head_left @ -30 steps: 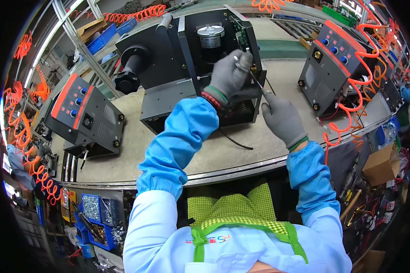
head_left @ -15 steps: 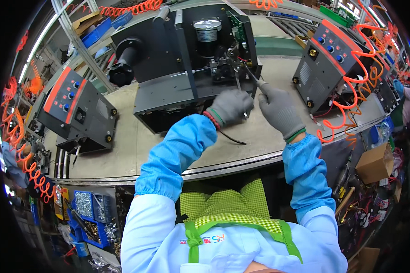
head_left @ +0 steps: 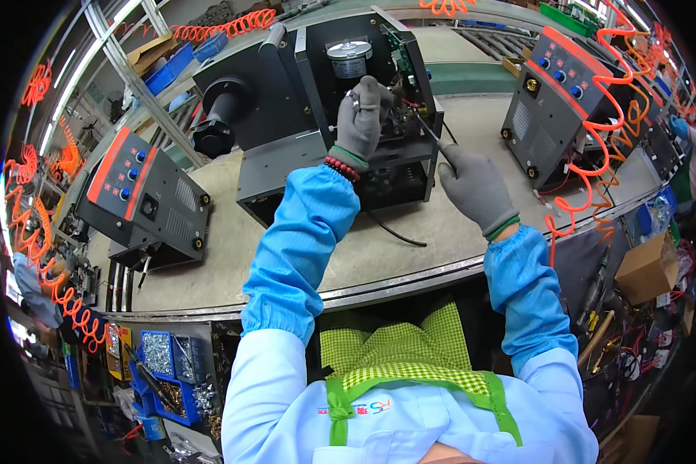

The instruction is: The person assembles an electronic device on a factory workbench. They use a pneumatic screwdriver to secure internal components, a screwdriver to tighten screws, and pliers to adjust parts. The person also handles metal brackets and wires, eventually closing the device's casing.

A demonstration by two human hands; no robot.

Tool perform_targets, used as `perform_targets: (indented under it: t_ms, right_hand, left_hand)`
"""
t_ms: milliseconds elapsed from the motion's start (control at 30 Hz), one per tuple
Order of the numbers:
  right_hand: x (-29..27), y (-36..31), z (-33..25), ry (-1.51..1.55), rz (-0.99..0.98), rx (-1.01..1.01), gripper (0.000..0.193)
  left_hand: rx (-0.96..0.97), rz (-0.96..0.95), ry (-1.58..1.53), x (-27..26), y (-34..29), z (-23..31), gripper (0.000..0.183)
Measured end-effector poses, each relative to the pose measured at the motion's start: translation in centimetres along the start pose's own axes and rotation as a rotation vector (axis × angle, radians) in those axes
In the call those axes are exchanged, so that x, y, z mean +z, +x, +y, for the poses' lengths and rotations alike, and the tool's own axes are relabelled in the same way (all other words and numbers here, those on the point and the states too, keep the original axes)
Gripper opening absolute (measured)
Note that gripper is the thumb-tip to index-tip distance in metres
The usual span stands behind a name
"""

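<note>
An open dark metal machine housing (head_left: pixel 282 158) stands on the bench in front of me. My left hand (head_left: pixel 361 120) is closed in a raised fist over it, just below a silver-topped cylindrical motor (head_left: pixel 349 62). A small shiny bit shows at its fingers, too little to name. My right hand (head_left: pixel 475 185) grips a thin-shafted screwdriver (head_left: pixel 428 129); its tip points up-left to the metal mechanism (head_left: pixel 400 122) inside the housing. Part of that mechanism is hidden behind my left hand. A black spool holder (head_left: pixel 223 116) sticks out at the housing's left.
Grey machines with orange-trimmed panels stand left (head_left: pixel 151 197) and right (head_left: pixel 553 108). Coiled orange air hoses (head_left: pixel 607 124) hang at the right. A black cable (head_left: pixel 398 236) lies on the bench (head_left: pixel 348 267). Blue bins (head_left: pixel 158 356) of screws sit lower left, a cardboard box (head_left: pixel 646 268) lower right.
My left hand has moved up and left, from in front of the housing to below the motor. My right hand and the screwdriver stay nearly where they were.
</note>
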State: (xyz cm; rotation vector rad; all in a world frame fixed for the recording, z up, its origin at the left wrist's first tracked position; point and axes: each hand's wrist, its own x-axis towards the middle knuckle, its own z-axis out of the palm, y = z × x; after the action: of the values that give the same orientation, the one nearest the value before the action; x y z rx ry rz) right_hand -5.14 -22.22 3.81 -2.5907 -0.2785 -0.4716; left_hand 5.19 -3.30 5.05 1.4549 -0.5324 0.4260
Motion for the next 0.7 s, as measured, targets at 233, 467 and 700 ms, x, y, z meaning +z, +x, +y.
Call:
perform_targets:
  t_ms: [233, 467, 700]
  right_hand:
    - [0.4, 0.3, 0.3, 0.041, -0.016, -0.034, 0.036]
    - [0.4, 0.2, 0.6, 0.031, 0.019, -0.060, 0.037]
    - [0.5, 0.3, 1.0, 0.088, 0.045, -0.113, 0.038]
  left_hand:
    - [0.027, -0.157, 0.082, -0.2, 2.2, 0.2, 0.051]
    - [0.314, -0.149, 0.522, 1.9, -3.1, -1.0, 0.038]
    - [0.705, -0.504, 1.122, 1.6, -5.2, -6.0, 0.016]
